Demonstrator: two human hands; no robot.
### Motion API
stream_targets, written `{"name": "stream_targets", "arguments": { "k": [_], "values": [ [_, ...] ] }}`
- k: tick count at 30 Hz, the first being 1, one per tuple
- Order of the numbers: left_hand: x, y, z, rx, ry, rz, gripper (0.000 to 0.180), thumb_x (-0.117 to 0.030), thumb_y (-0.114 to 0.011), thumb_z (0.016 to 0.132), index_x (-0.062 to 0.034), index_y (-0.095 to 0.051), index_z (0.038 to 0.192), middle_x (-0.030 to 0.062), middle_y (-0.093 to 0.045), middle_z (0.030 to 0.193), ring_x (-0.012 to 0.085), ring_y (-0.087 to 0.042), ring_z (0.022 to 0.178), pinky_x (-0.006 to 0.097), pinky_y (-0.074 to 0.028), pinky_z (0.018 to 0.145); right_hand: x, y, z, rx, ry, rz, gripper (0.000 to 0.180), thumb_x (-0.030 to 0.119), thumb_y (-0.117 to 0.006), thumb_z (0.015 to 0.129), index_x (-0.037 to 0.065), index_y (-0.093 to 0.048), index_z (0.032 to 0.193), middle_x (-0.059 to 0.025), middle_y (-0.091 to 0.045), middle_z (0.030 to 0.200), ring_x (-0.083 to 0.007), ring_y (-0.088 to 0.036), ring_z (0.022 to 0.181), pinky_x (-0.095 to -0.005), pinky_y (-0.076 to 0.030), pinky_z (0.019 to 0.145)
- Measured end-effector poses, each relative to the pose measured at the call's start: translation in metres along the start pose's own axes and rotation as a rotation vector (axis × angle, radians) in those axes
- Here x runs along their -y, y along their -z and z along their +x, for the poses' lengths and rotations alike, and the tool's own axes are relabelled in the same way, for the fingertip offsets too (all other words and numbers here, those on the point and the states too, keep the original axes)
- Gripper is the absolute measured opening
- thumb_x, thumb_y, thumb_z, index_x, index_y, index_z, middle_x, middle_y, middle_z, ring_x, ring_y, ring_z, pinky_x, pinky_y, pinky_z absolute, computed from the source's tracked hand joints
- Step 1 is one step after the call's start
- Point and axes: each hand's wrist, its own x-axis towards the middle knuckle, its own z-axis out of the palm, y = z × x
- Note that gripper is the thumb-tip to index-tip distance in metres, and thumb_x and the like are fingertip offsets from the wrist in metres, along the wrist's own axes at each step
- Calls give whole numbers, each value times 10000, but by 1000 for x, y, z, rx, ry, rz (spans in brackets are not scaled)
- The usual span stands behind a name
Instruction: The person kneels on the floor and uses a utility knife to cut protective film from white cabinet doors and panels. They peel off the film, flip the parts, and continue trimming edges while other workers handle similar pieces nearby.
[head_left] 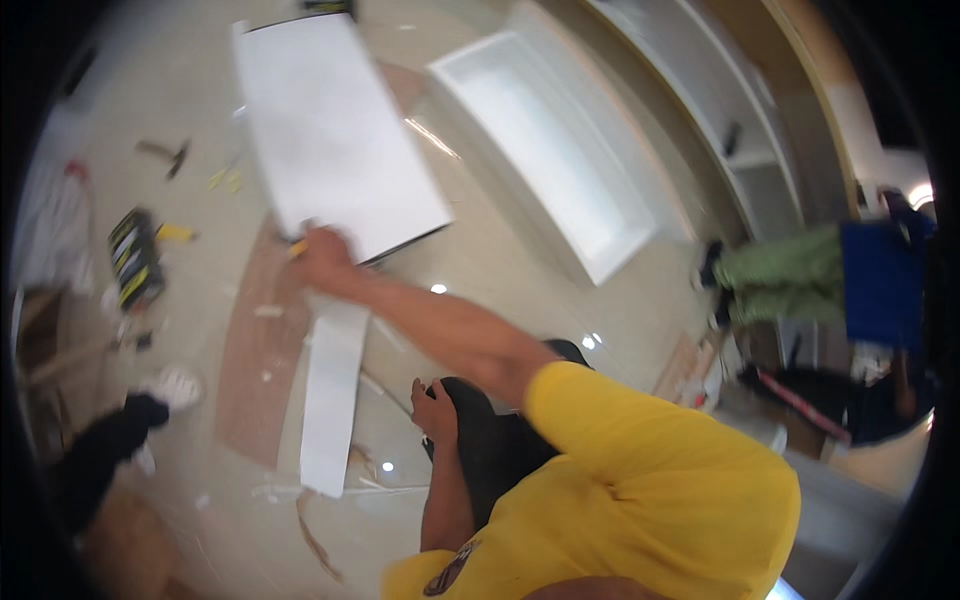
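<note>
My right hand (325,262) reaches out over the near left corner of a large white board (340,130) lying on the floor. Its fingers are closed on a small yellow tool (297,247); motion blur and the fingers hide its exact kind. Below the hand lie a narrow white strip of board (335,400) and a thin brown sheet (262,360). Beside my bent knee, my left hand (433,412) has its fingers apart and nothing visible in it.
A hammer (165,155), a black-and-yellow package (135,260) and a yellow-handled tool (176,232) lie left. An open white box frame (550,140) lies beyond the board, near a tall cabinet (740,130). Another person's legs (785,272) stand right; a foot (172,388) shows left.
</note>
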Motion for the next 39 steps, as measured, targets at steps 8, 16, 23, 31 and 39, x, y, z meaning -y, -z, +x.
{"name": "stream_targets", "arguments": {
  "k": [8, 16, 23, 31, 39],
  "values": [
    [29, 87, 110, -373, 129, -808, 590, -370, -609, 1017, 70, -514, 1398, 239, -651, 1249, 285, -619, 1157, 361, -460, 1014, 8, 163, -110, 7, 119, -120, 324, 237, -745, 793, -40, -618, 905, -214, -641, 673, -402, -668, 673, -452, -514, 627],
    [-59, 38, 115, 434, 414, -1240, 633, -505, -555, 1029, -31, -498, 1445, 152, -651, 1269, 265, -622, 1144, 374, -481, 995, -33, 184, -211, 45, 163, -182, 287, 211, -733, 829, -25, -574, 868, -253, -646, 693, -451, -670, 681, -498, -533, 630],
    [-53, 39, 48, 432, 228, -1204, 553, -463, -538, 1047, -24, -546, 1382, 112, -630, 1297, 243, -616, 1138, 372, -487, 1000, -48, 213, -262, 53, 191, -140, 282, 197, -721, 846, -39, -569, 871, -260, -647, 712, -469, -661, 696, -506, -525, 646],
    [-42, 31, -42, 688, 41, -1346, 660, -396, -552, 1055, 85, -381, 1473, 239, -509, 1459, 370, -565, 1282, 526, -490, 1077, -128, 282, -355, -91, 281, -179, 296, 265, -756, 841, -6, -693, 944, -235, -673, 777, -420, -669, 733, -466, -530, 658],
    [-21, 32, -134, 435, -142, -917, 592, -239, -686, 992, 94, -441, 1416, 234, -577, 1362, 350, -652, 1115, 467, -572, 957, -247, 272, -471, -165, 29, -201, 395, 390, -721, 879, 0, -721, 946, -236, -709, 888, -420, -687, 903, -496, -535, 797]
  ]
}}
